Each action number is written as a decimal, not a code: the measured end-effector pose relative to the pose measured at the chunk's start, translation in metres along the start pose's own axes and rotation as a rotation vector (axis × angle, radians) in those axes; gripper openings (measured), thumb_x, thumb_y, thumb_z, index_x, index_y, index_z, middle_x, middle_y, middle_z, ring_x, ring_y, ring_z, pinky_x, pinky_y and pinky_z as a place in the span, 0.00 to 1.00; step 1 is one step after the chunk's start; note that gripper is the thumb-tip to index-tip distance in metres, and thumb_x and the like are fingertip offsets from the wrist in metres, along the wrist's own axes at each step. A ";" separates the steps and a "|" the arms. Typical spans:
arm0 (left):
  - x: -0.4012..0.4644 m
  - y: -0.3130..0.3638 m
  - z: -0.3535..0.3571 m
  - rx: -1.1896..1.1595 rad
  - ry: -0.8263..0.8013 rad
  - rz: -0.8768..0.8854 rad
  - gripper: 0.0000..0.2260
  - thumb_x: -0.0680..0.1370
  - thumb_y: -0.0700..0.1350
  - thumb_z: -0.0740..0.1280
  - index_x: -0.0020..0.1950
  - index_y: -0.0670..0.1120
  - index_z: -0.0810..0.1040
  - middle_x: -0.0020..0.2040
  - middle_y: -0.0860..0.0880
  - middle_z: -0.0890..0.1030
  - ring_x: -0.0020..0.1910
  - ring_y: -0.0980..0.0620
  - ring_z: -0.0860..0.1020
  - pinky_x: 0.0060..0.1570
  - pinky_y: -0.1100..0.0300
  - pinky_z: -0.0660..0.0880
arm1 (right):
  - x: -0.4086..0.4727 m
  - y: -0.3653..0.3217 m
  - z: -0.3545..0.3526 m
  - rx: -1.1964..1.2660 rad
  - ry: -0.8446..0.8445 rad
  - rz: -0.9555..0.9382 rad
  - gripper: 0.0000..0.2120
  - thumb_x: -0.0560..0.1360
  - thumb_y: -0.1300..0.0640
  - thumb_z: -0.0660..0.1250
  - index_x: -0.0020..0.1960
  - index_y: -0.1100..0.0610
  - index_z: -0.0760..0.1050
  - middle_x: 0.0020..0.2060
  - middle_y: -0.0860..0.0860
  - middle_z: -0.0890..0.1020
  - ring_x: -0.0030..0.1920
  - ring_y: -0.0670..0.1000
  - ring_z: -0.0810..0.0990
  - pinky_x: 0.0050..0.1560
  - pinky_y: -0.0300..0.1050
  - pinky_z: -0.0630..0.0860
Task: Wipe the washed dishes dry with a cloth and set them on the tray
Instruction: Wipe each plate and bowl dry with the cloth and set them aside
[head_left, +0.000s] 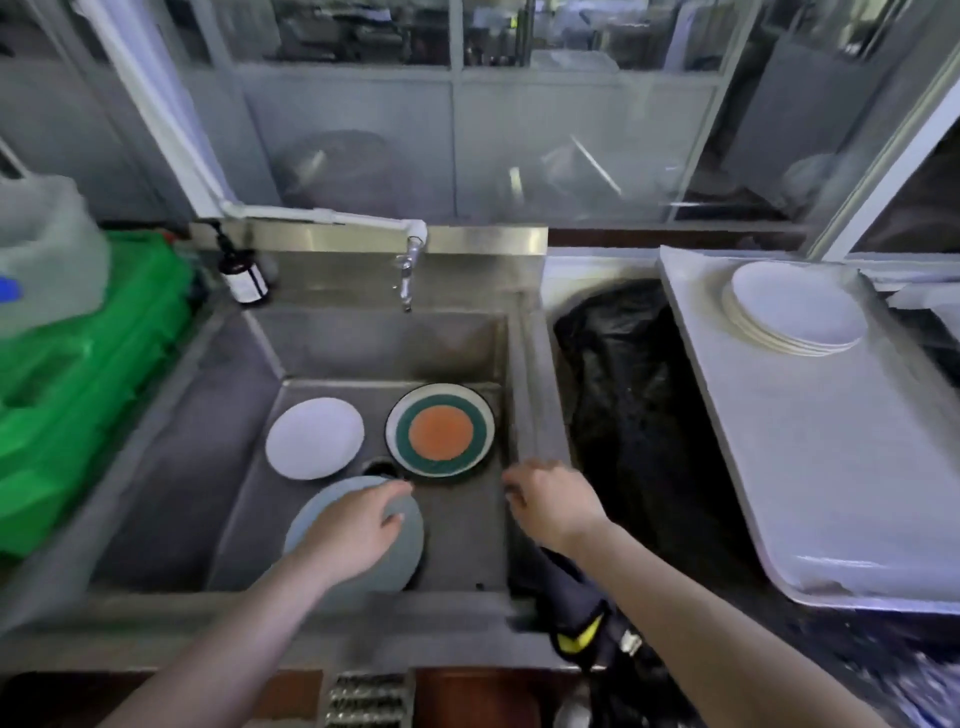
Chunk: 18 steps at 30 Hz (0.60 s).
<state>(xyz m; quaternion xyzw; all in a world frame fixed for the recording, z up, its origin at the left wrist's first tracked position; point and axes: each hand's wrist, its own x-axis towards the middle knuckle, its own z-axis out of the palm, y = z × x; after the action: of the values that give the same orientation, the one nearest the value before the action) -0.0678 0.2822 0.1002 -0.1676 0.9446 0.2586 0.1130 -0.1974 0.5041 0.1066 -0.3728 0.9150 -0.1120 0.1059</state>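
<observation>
Three plates lie in the steel sink (249, 467): a white plate (314, 437) at ten o'clock, an orange and green plate (440, 430) at one o'clock, a pale blue plate (410, 551) at six. The left hand (358, 530) rests on the blue plate, fingers relaxed. The right hand (553, 501) grasps a dark cloth (576, 597) at the sink's right rim. Four stacked white plates (797, 306) sit on the tray (831, 467) at three o'clock, under glass panels (571, 145).

I see a green crate (88, 374) left of the sink (249, 415), 1 dark bottle (243, 278) beside the tap (408, 270), and black bag (623, 389) right.
</observation>
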 end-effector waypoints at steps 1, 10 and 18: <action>-0.013 -0.023 -0.004 0.009 -0.002 -0.014 0.19 0.80 0.47 0.61 0.71 0.55 0.68 0.68 0.56 0.74 0.61 0.54 0.77 0.57 0.60 0.72 | 0.004 -0.022 0.010 -0.001 -0.027 -0.012 0.06 0.75 0.59 0.59 0.48 0.54 0.75 0.49 0.53 0.80 0.51 0.58 0.77 0.42 0.47 0.73; -0.078 -0.174 -0.032 -0.102 0.093 -0.236 0.18 0.79 0.47 0.64 0.70 0.54 0.71 0.64 0.53 0.78 0.62 0.51 0.76 0.58 0.57 0.72 | 0.051 -0.153 0.072 -0.014 -0.273 -0.093 0.12 0.77 0.54 0.58 0.57 0.54 0.76 0.54 0.56 0.80 0.54 0.60 0.77 0.48 0.49 0.76; -0.043 -0.245 -0.023 -0.139 0.029 -0.337 0.19 0.80 0.47 0.62 0.72 0.51 0.68 0.70 0.52 0.72 0.68 0.52 0.70 0.63 0.64 0.62 | 0.144 -0.177 0.139 0.102 -0.435 0.002 0.17 0.77 0.52 0.59 0.65 0.46 0.74 0.63 0.48 0.77 0.62 0.53 0.75 0.58 0.45 0.73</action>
<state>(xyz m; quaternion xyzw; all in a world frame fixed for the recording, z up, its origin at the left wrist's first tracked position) 0.0608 0.0825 0.0221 -0.3345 0.8847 0.2980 0.1292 -0.1434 0.2615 0.0089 -0.3814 0.8641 -0.0751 0.3198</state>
